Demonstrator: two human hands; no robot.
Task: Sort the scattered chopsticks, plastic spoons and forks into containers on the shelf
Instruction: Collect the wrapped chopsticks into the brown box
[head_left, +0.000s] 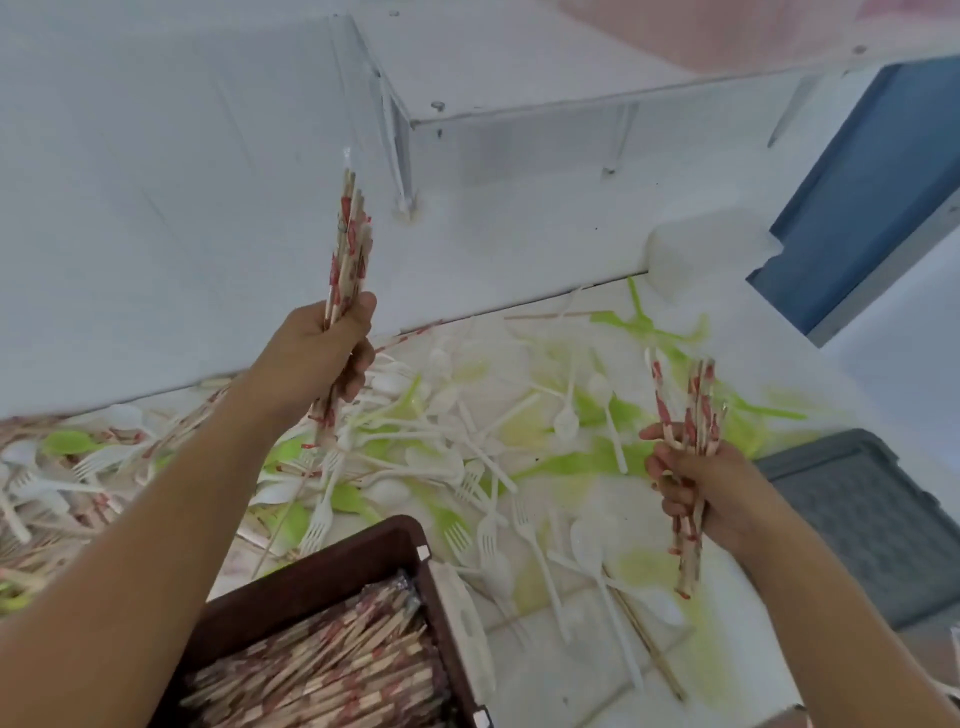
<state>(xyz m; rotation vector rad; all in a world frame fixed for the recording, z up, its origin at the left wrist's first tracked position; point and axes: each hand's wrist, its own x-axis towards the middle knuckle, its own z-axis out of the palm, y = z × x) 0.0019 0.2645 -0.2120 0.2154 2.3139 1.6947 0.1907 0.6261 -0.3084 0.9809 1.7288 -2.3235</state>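
1. Sitting nearest, below and between both sets of fingers, is a brown tray (311, 577) packed with sorted chopsticks (332, 670) in red-printed wrappers, lying roughly parallel.
2. Against the tray's right wall leans a flat white plastic piece (470, 623); what it is cannot be told.
3. The right hand (696, 493) has its fingers curled tight round a small bundle of wrapped chopsticks (696, 410). The sticks stand nearly upright, fanning slightly above the fingers, and their lower ends hang below the palm.
4. Just right of those fingers lies a grey crate (862, 525) with a ribbed surface.
5. Spread across the pale surface between the two hands are white forks (319, 514), white spoons (566, 421) and green spoons (67, 441), crossing and overlapping one another. More loose chopsticks (104, 499) lie mixed in, left of the left forearm.
6. The left hand (317, 353), raised higher, grips a second bundle of chopsticks (350, 244), with fingers and thumb wrapped round its lower part. This bundle rises steeply above the fingers, and short ends poke out beneath the fist.
7. Beyond the right fingers stands a white tub (706, 249) at the surface's far edge.
8. Farthest off, above both hands, is the white shelf (519, 78), with a blue crate (857, 208) to its right.
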